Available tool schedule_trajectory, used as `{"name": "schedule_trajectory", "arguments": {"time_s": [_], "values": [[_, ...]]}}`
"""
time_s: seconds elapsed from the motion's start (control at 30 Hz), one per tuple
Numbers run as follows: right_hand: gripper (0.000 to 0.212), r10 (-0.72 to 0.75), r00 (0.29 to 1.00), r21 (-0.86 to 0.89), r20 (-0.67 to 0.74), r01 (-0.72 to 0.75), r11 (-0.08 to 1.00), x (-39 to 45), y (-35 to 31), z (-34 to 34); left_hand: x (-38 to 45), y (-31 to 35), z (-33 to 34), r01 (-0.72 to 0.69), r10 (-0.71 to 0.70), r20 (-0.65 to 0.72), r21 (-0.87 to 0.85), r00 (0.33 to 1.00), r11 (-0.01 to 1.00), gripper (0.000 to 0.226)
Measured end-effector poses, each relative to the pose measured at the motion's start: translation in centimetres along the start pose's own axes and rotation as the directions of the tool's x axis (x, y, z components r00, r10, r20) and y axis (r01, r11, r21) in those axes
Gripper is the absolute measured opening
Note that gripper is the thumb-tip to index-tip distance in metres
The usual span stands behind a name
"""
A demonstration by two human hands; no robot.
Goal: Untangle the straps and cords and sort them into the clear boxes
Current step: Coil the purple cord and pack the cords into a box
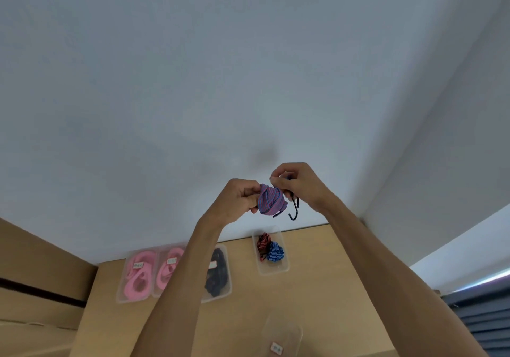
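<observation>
Labels on the clear boxes — white tags, writing too blurred to read. Left hand and right hand are raised before the wall, above the table's far edge, both pinching a bundled purple-and-red striped strap. Bundle has no clear long axis; its dark hooks hang downward. Pink straps fill the left boxes.

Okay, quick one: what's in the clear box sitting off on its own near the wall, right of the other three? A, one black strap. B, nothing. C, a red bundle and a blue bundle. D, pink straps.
C: the separate clear box near the wall holds a red striped bundle and a blue striped bundle side by side.
</observation>
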State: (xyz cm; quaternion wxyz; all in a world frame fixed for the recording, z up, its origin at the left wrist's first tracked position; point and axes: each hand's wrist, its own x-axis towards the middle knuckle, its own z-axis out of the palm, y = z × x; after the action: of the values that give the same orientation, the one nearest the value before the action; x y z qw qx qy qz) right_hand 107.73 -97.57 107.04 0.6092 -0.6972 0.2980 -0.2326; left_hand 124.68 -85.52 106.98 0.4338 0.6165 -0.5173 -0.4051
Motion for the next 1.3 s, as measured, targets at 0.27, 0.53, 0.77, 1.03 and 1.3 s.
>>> {"name": "schedule_trajectory", "arguments": {"time_s": [0.27, 0.53, 0.77, 1.03, 1.3], "values": [[0.014, -0.068, 0.993, 0.296, -0.094, 0.093, 0.951, 0.1, 1.1, 1.0, -0.5, 0.4, 0.4, -0.016, 0.047, 0.159, -0.192, 0.986, 0.981, 0.035], [0.016, 0.030, 0.996, 0.270, -0.085, -0.006, 0.963, 0.9, 1.7, 1.8, 0.4, 0.4, 3.4, -0.033, -0.054, -0.185, -0.436, 0.981, 0.899, 0.017], [0.023, 0.163, 0.987, 0.490, 0.000, -0.142, 0.860, 0.1, 2.4, 2.4, 0.6, 0.5, 4.7, -0.023, -0.179, -0.362, -0.489, 0.915, 0.872, 0.017], [0.037, 0.072, 0.985, 0.519, 0.156, -0.144, 0.842, -1.1, 2.7, 1.7, 0.7, -1.1, 3.1, 0.035, -0.307, -0.488, -0.490, 0.817, 0.871, 0.015], [0.025, -0.018, 0.993, 0.274, -0.119, 0.050, 0.961, -0.9, 2.1, 0.8, -0.2, -1.1, 2.3, 0.125, -0.228, -0.262, -0.357, 0.938, 0.926, 0.026]]}}
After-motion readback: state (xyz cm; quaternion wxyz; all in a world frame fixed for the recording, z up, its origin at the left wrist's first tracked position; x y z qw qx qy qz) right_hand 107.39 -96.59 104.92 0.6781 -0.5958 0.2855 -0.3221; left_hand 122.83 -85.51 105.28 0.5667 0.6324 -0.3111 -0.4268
